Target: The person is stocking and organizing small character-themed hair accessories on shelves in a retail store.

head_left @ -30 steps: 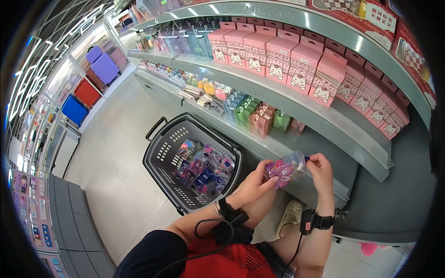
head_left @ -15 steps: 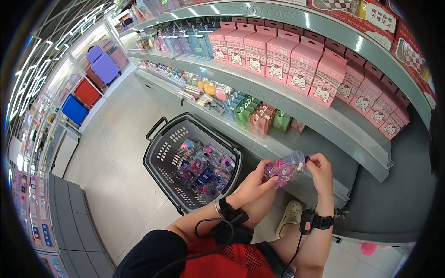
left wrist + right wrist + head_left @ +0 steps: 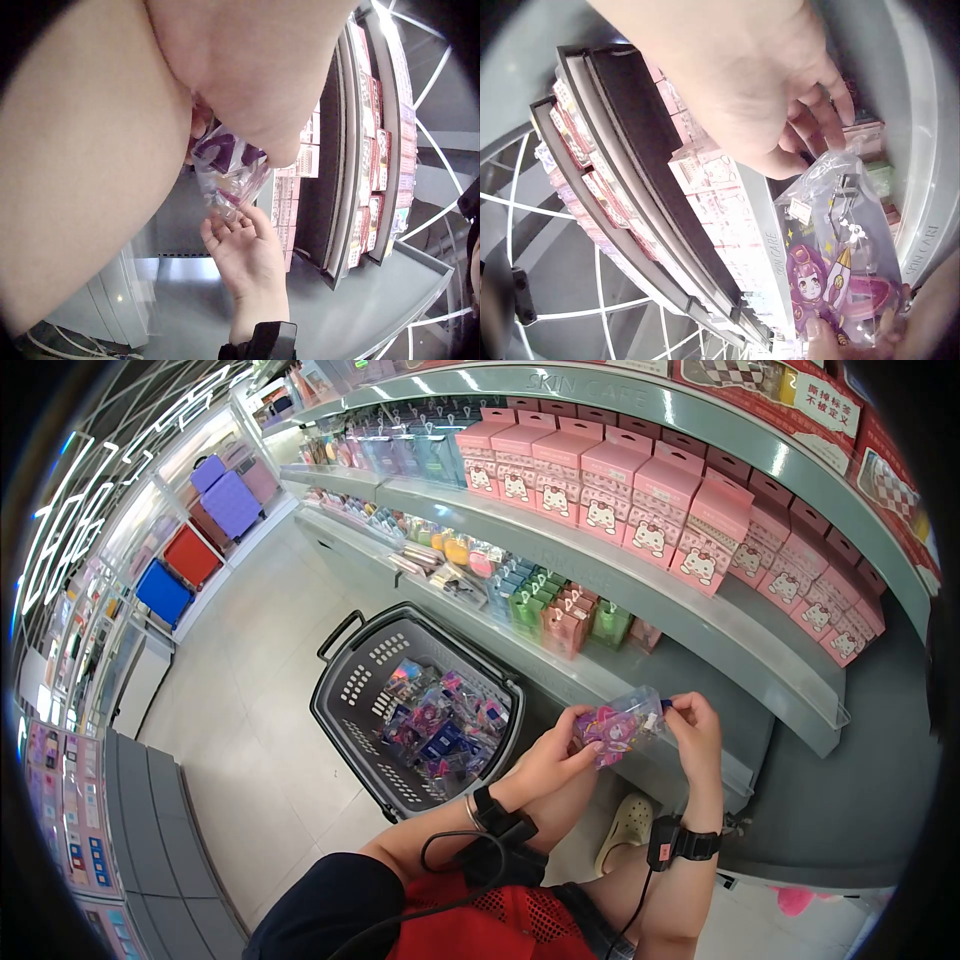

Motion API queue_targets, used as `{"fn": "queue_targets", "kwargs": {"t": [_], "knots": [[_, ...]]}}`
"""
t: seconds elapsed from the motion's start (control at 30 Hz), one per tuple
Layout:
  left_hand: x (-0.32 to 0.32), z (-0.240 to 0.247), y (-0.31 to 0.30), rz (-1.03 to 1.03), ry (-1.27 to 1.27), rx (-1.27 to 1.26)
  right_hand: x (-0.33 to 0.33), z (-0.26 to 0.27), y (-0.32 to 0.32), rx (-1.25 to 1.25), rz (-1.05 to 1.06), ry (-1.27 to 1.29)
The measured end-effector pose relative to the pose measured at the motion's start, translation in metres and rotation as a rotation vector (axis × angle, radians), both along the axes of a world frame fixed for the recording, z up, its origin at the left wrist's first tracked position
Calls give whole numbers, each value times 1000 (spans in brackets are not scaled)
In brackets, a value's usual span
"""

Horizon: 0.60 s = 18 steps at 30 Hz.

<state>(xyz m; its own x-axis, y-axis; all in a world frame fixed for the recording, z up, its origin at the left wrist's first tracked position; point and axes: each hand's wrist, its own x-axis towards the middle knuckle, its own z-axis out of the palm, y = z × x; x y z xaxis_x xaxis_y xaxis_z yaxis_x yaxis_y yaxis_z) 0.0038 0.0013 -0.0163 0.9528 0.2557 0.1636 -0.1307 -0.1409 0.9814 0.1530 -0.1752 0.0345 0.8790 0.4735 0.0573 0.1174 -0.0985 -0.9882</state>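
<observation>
A: Where's the clear packet (image 3: 622, 724)?
B: Right of centre in the head view, long axis climbing gently from lower left to upper right
A: And who has it?
B: The left hand (image 3: 552, 760) grips its lower-left end, thumb on the front; the right hand (image 3: 695, 728) pinches the upper-right end
A: So neither is nearer?
B: Both touch it, but the basket (image 3: 372, 732), left of the packet, lies nearer the left hand

From my remote station I record: red mesh vest (image 3: 480, 925); dark short sleeve (image 3: 325, 905); black strap (image 3: 698, 846) and small-labelled black module (image 3: 664, 842) at the right wrist; thin black cable (image 3: 646, 890); slim bangle (image 3: 469, 812), left; pale perforated clog (image 3: 630, 825).
</observation>
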Motion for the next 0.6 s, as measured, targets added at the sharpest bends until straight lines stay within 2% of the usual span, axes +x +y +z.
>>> {"fn": "queue_targets", "kwargs": {"t": [0.23,0.37,0.6], "knots": [[2,-1,-1,15,-49,-26,-4,4,5,135,64,-5],[-2,11,1,23,46,67,0,-3,3,101,68,-30],[-6,29,2,4,66,37,3,-11,12,54,34,-43]]}}
